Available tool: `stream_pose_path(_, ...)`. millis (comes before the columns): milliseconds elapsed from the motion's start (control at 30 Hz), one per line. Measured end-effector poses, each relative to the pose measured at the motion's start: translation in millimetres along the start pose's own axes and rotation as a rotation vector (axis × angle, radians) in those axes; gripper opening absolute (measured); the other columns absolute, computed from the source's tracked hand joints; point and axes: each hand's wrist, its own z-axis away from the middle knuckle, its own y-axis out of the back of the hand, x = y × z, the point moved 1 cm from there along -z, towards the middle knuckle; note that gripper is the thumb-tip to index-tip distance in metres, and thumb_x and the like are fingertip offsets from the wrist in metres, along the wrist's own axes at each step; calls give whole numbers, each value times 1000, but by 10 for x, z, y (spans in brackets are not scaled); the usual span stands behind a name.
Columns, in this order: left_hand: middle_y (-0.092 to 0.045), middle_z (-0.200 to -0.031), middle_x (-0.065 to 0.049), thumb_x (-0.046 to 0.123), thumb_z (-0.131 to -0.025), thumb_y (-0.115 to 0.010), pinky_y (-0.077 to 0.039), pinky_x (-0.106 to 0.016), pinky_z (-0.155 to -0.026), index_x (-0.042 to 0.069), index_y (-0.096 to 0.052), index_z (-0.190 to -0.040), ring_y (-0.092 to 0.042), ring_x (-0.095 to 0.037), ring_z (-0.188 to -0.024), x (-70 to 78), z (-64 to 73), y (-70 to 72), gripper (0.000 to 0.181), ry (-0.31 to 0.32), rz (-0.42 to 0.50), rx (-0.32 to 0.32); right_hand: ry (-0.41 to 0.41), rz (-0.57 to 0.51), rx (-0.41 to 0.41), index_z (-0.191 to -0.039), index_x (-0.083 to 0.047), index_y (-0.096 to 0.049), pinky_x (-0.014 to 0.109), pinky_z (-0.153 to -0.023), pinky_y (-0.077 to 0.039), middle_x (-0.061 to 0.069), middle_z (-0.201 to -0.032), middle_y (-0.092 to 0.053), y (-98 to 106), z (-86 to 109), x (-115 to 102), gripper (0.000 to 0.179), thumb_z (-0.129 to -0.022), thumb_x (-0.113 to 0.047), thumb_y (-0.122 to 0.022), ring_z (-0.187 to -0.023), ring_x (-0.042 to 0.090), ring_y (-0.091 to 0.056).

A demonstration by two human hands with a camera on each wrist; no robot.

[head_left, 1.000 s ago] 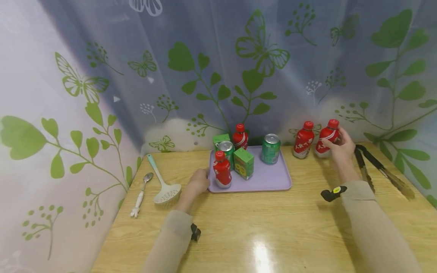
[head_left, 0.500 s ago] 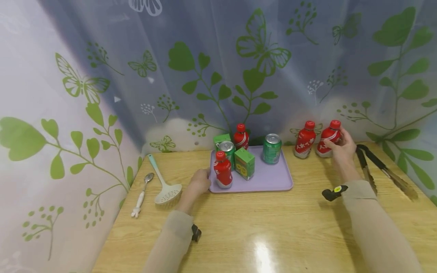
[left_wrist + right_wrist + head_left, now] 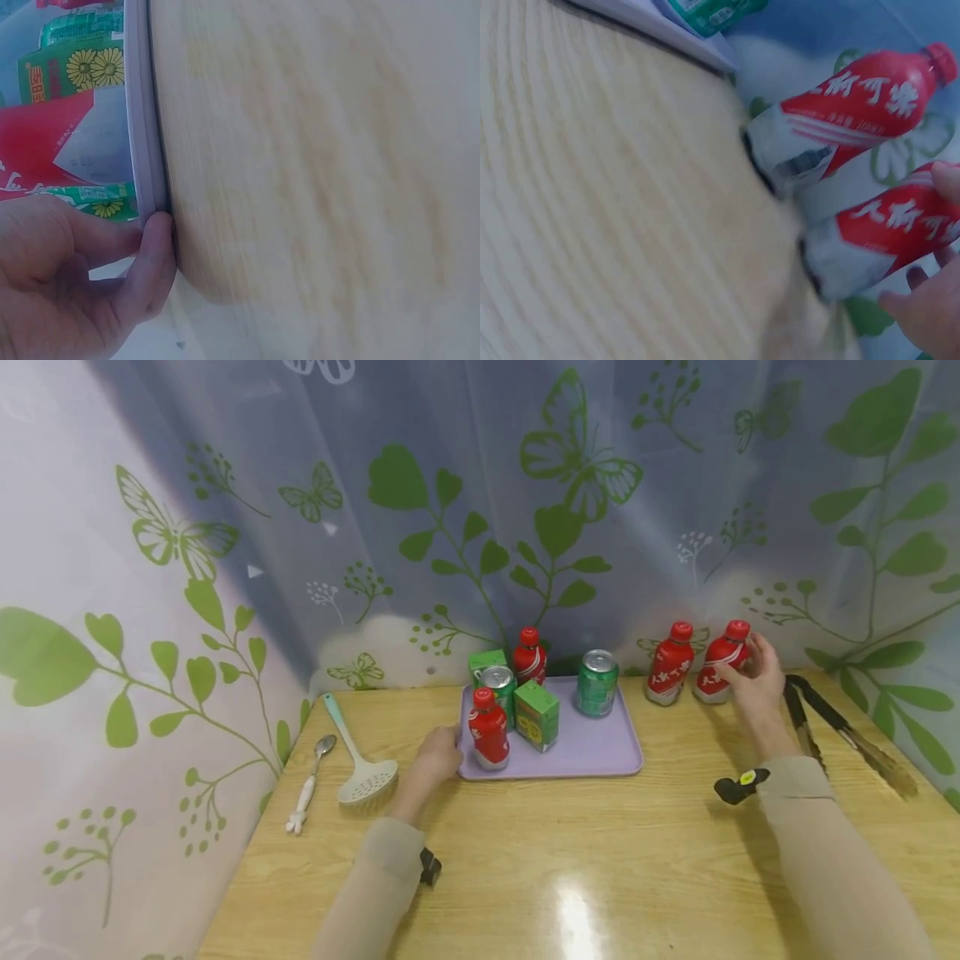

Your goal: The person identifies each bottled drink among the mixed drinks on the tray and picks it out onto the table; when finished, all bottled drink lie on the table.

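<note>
Two hands are busy here, well apart from each other. Biggest thing first: the wooden table [image 3: 600, 860], glossy with a pale grain, running under both arms. Then the lilac plastic tray [image 3: 600, 752], flat with a low rounded rim, just in front of the left hand [image 3: 438, 758]; that hand grips the tray's near left corner, thumb hooked against the rim in the left wrist view. On the tray, beyond those fingers, stand a red bottle, two green cans and green cartons.

The right hand [image 3: 753, 681] curls around the far-right red bottle [image 3: 720, 664], thumb and fingers on its body. The bottle stands roughly upright, maybe leaning a bit, long axis pointing up, red cap on top, smooth shrink label. It's way off to the right of the tray, so the right hand is clearly the nearer one. A second red bottle [image 3: 669, 664] stands just to its left, between the hand and the tray. Metal tongs [image 3: 840, 727] lie just right of that wrist.
</note>
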Motion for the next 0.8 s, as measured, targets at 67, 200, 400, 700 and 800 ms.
stream_pose_path(67,-60,-148,-27,-8,-92,-53,-55,-23,-57,1,-43,-159,-64,-22,-76,3,-3,-1,68,-8,-4,4,33,-5,38,-167,-30,-26,33,-137,-18,-1,-177,-25,1,66,-103,76,-103,-17,-65,-164,13,-21)
stream_pose_path(200,-62,-145,-28,-9,-91,-53,-58,-25,-60,0,-44,-158,-66,-24,-82,3,-6,3,68,-24,-14,9,197,-157,141,-163,-23,-33,32,-136,-21,4,-166,-38,-90,243,-359,70,-101,-15,-66,-158,16,-31)
stream_pose_path(400,-66,-138,-28,-8,-91,-53,-58,-24,-60,1,-46,-157,-67,-24,-81,-6,-6,23,67,-15,0,8,506,-357,85,-154,-13,-44,33,-128,-37,-1,-138,-53,-459,594,-696,62,-97,-3,-66,-141,20,-48)
stream_pose_path(700,-65,-141,-28,-8,-92,-54,-57,-23,-59,3,-46,-157,-66,-22,-77,3,-8,3,66,-8,1,0,715,28,-177,-157,-7,-44,32,-130,-36,9,-156,-52,-936,1043,-744,65,-97,-5,-68,-149,22,-46)
stream_pose_path(800,-62,-146,-27,-8,-92,-54,-57,-23,-59,3,-45,-158,-65,-21,-77,4,-6,0,67,-5,1,-2,819,191,-225,-156,-6,-46,38,-128,-38,15,-157,-51,-1094,1147,-706,69,-93,-8,-72,-148,26,-46)
